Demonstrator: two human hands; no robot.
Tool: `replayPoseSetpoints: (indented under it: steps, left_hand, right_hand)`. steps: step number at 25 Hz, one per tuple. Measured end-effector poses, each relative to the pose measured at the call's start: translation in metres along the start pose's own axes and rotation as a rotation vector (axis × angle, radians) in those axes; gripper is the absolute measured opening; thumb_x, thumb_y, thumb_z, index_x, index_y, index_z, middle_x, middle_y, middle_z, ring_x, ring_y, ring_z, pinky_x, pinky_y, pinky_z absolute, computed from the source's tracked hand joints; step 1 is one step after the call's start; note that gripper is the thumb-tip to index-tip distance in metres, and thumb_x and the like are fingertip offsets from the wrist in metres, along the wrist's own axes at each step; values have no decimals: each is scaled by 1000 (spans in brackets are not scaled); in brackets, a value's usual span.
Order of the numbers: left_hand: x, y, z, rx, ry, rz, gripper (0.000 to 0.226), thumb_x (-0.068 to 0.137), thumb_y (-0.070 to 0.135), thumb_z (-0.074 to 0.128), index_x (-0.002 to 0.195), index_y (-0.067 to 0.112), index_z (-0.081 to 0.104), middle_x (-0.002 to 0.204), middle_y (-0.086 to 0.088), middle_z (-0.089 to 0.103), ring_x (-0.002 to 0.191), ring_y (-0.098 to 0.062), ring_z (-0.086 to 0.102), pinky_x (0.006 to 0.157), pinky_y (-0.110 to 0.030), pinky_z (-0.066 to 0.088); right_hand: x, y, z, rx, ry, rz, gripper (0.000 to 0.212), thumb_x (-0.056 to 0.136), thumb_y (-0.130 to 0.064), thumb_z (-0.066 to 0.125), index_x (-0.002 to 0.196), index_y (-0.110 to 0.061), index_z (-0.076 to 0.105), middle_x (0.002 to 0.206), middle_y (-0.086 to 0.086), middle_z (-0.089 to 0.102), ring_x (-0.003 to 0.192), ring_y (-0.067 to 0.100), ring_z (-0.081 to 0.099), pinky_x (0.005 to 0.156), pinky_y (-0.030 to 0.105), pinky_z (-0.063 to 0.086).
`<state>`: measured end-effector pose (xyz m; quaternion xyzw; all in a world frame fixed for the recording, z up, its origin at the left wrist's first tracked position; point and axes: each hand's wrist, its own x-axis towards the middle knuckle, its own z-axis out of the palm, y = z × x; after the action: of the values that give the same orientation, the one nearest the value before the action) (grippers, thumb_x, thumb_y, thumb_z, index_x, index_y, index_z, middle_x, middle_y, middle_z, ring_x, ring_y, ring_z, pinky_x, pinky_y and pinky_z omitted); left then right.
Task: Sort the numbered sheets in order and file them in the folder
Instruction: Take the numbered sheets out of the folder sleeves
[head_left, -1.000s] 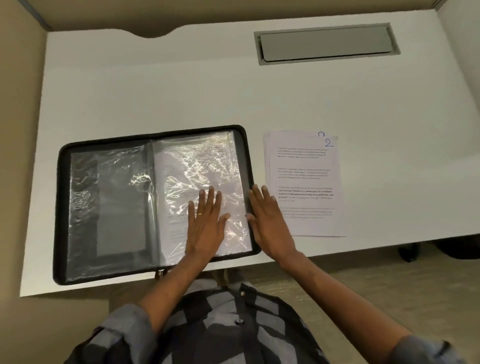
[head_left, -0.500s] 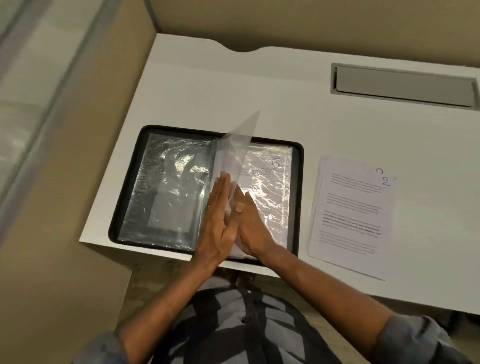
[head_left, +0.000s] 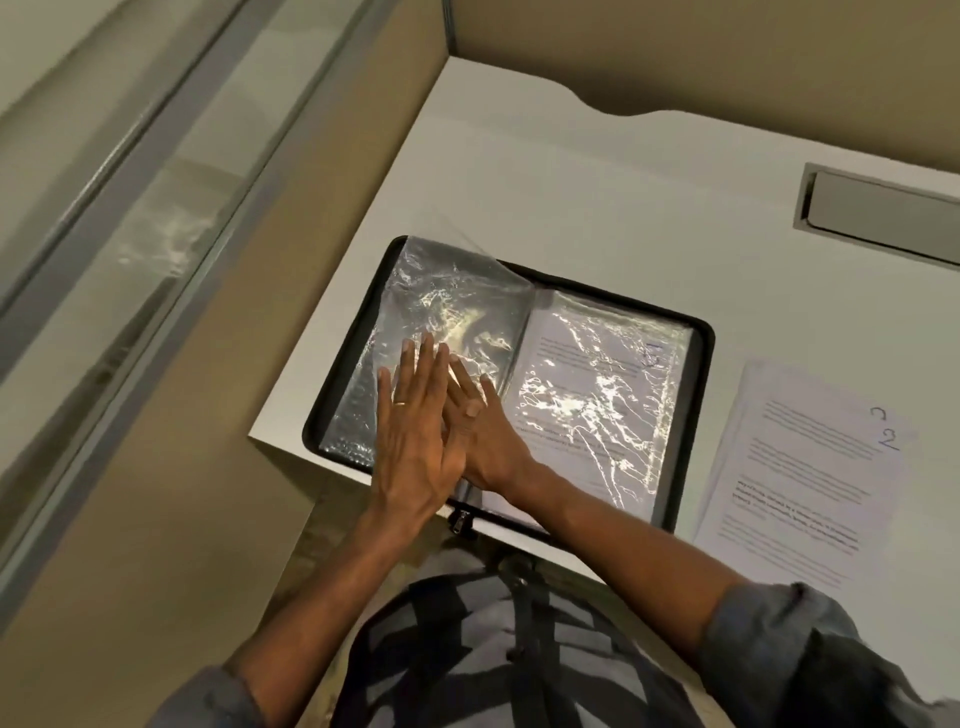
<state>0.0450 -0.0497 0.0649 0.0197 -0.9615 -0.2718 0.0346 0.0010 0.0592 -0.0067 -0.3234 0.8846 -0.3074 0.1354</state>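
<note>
- The loose sheets (head_left: 810, 467) are seen as a small stack on the table (head_left: 571, 171), just beside the right edge of the folder. A handwritten "2" is marked at the far right corner of the top sheet.
- The folder (head_left: 698, 374), a black zip-edged display book, lies open flat at the near left corner of the table. One printed sheet (head_left: 587, 395) is already held in the right-hand pocket, and its blue corner mark is blurred by glare.
- A clear plastic sleeve (head_left: 457, 301) is laid over the left half, with its far corner lifted off the page beneath.
- The left hand (head_left: 415, 447) is pressed flat on that sleeve with the fingers straight, and nothing is grasped.
- The right hand (head_left: 483, 441) is tucked partly under the left near the spine, with the fingers likewise straight on the plastic and nothing held.
- The stack lies to the right of both hands, across the folder's right page. Its long axis runs away from the person, roughly parallel to the spine. The right hand is the nearer, so a reach from that side is judged likely for sheet 2.
- Which edge of the sleeve is open cannot be told.
- A zip puller (head_left: 460, 521) hangs over the near edge of the table, and a grey cable hatch (head_left: 883, 208) is set into the far right of the table.
</note>
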Motion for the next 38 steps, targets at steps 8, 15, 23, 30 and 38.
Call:
replayPoseSetpoints:
  steps: [8,15,23,30,38]
  left_hand:
    - [26,-59,65,226,-241,-16,73,107,57,20,163,13,5,171,-5,-4,157,-17,-14,128,-50,-3]
    - [106,7,127,25,-303,308,63,108,28,45,160,4,21,170,-13,11,158,-26,5,129,-44,6]
    - [167,35,161,156,-337,317,55,104,33,54,148,1,47,161,-17,36,149,-31,35,123,-48,27]
    - [173,11,156,-68,-80,388,21,86,21,81,99,5,78,128,-12,70,117,-32,65,111,-45,43]
    - [172,12,146,-108,-11,388,23,89,30,77,101,12,71,110,-4,71,111,-22,64,121,-38,25]
  right_hand:
    - [-30,80,-20,-260,50,323,66,109,-49,22,163,-16,2,171,3,-6,157,22,-12,126,57,4]
    - [-56,142,-75,-241,188,592,62,109,-40,20,163,-12,9,171,8,-2,157,25,-8,128,47,1]
    - [-47,172,-120,-281,354,594,47,111,-24,36,153,-3,39,163,16,31,154,32,22,125,42,17]
    - [8,186,-143,-261,257,371,31,90,10,56,111,-6,70,105,13,70,95,31,63,77,40,53]
    - [66,191,-187,-88,-292,674,10,86,-15,80,96,-14,80,94,3,78,82,19,74,85,35,61]
